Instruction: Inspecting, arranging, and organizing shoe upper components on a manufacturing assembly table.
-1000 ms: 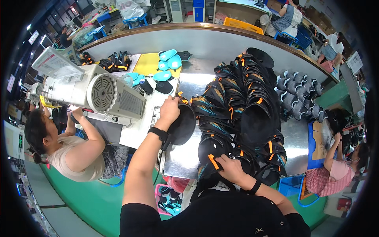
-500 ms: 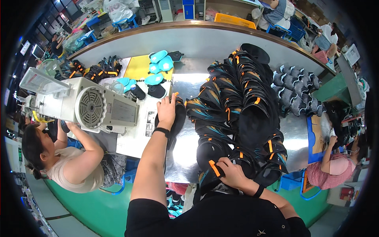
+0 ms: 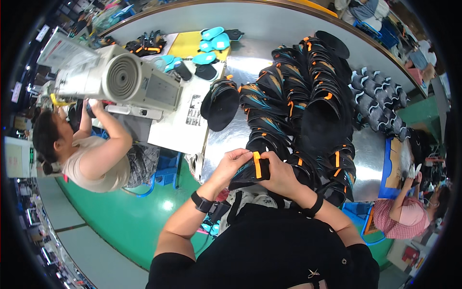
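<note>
Close to my body, at the table's near edge, a black shoe upper (image 3: pixel 244 176) is pinched between both hands. An orange pull tab (image 3: pixel 258 166) stands up from it. My left hand (image 3: pixel 232 166) is closed on its left side, thumb and fingertips near the tab. From the right, my right hand (image 3: pixel 279 176) is closed on it beside the tab. Nested rows of black shoe uppers (image 3: pixel 269 102) with blue and orange patterning lie just beyond. Left of them, a few more black uppers (image 3: pixel 220 107) are nested together.
A sewing machine (image 3: pixel 118 77) stands at the left, where a co-worker (image 3: pixel 98 154) sits. Turquoise pieces (image 3: pixel 213 42) lie on a yellow sheet. Grey-and-black uppers (image 3: pixel 378 98) are at the right. Another person (image 3: pixel 406 212) sits far right. A low partition (image 3: pixel 192 21) borders the metal table (image 3: pixel 224 156).
My left hand has left the uppers at the table's left and come down to the upper in my right hand. Both hands now hold it. The head view has shifted.
</note>
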The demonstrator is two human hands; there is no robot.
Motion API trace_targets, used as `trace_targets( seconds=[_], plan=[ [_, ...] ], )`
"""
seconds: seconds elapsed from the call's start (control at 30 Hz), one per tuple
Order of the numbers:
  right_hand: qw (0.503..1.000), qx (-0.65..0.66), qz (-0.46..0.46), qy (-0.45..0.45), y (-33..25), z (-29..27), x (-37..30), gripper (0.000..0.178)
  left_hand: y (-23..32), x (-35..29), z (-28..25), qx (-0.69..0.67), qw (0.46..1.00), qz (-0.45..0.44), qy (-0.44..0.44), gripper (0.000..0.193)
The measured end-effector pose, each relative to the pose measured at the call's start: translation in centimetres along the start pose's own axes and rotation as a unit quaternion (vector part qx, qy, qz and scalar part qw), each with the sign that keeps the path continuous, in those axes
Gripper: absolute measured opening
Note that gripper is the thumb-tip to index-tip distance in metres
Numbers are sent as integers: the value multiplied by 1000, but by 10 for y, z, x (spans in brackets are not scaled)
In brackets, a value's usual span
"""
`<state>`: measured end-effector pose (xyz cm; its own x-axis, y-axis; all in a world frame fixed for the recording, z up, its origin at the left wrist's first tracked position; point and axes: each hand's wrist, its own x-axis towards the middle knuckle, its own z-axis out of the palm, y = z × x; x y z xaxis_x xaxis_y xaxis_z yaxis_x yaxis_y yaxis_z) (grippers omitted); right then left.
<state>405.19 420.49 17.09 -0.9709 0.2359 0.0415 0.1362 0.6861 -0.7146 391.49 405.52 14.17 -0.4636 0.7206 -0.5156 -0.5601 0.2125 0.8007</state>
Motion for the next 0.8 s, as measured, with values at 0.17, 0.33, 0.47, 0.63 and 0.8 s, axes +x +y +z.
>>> trace_targets(
  seconds=[0.17,0.33,0.47,0.63,0.8],
  plan=[
    [865,456,183,-105,3,-8,11,27,-8,-36,10,-5,997,60,45,9],
    [916,363,138,-96,-2,22,9,11,-25,-41,20,259,911,258,193,8],
    [944,307,124,9,25,58,20,13,-17,-30,17,439,842,245,195,23],
    [813,530,233,-65,49,42,45,16,24,-40,-7,559,753,344,32,55],
    [985,-154,7,72,44,18,42,33,43,32,-61,637,678,341,137,39]
  ],
)
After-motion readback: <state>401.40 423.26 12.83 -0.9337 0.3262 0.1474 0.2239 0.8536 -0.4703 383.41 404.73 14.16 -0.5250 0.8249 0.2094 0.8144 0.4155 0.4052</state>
